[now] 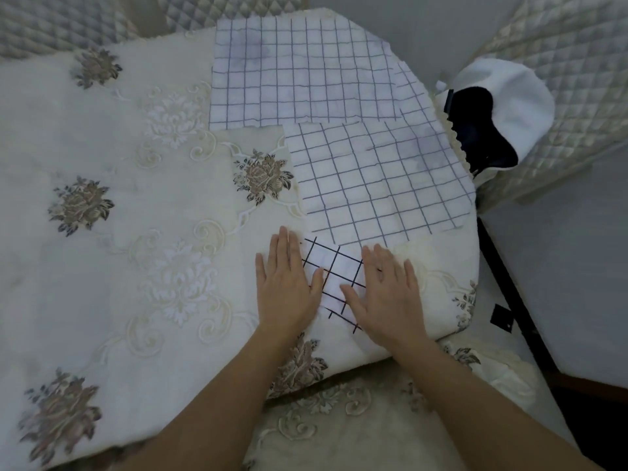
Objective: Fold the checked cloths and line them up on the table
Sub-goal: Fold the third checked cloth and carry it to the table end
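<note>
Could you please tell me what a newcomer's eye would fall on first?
The left hand and right hand, both flat, press a small folded white cloth with bold black checks near the table's front edge. Behind it, a large white cloth with thin grey checks lies at the far edge and a second such cloth nearer, on the right, on the cream flower-embroidered tablecloth.

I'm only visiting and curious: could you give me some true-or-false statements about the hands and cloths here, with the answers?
1. Both the left hand and the right hand lie flat on the small checked cloth. True.
2. The right hand holds a corner in a fist. False: its fingers are straight.
3. Beyond the hands lie the near large cloth and the far large cloth. True.
4. The tablecloth is plain red. False: it is cream with flowers.
</note>
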A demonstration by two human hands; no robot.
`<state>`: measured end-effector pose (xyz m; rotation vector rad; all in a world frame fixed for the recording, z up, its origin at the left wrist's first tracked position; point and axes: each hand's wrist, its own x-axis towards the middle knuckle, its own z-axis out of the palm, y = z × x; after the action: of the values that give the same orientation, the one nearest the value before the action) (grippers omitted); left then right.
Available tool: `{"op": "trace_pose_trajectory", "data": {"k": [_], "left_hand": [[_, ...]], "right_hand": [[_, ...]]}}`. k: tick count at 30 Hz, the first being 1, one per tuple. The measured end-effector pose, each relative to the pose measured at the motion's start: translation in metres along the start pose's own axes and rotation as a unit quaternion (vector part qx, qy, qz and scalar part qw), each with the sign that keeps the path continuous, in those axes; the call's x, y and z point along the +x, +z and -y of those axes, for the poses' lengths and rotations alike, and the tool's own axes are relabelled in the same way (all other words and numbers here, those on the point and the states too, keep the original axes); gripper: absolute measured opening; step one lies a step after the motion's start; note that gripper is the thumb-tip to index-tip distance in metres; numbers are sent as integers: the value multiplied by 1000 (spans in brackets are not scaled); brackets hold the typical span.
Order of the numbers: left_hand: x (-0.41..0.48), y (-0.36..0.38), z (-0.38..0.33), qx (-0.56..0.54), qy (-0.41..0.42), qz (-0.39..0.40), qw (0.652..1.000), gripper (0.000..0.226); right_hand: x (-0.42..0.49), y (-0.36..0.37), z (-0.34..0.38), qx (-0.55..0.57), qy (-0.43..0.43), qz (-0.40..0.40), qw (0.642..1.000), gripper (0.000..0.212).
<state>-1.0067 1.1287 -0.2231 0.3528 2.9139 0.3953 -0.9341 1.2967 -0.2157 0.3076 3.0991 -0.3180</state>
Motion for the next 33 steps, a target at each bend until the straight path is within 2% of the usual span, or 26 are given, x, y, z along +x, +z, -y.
{"op": "trace_pose_trajectory", "data": {"k": [5,10,12,18,21,25,33], "left_hand": [[-9,-8,-14,-108,-162,-22,981,71],[-31,-7,-44,-134,-285,-113,943,51],[-40,-5,-61,-178,-346,-127,912,43],[-56,-1,-111,-308,-504,-184,786,41],[-61,4,-126,-315,-527,-193,765,35],[-66,9,-134,-315,-529,-198,763,26],[-61,-2,-117,-358,-508,-164,766,8]], "right_hand": [[54,-11,-26,21,-110,-5,994,41],[82,-13,-37,81,-175,32,981,22],[87,-20,-38,101,-184,74,975,21],[95,-35,-34,106,-178,201,957,25],[91,-35,-36,100,-172,222,955,20],[85,-35,-39,115,-134,239,955,13],[85,-31,-42,217,-55,273,936,14]]}}
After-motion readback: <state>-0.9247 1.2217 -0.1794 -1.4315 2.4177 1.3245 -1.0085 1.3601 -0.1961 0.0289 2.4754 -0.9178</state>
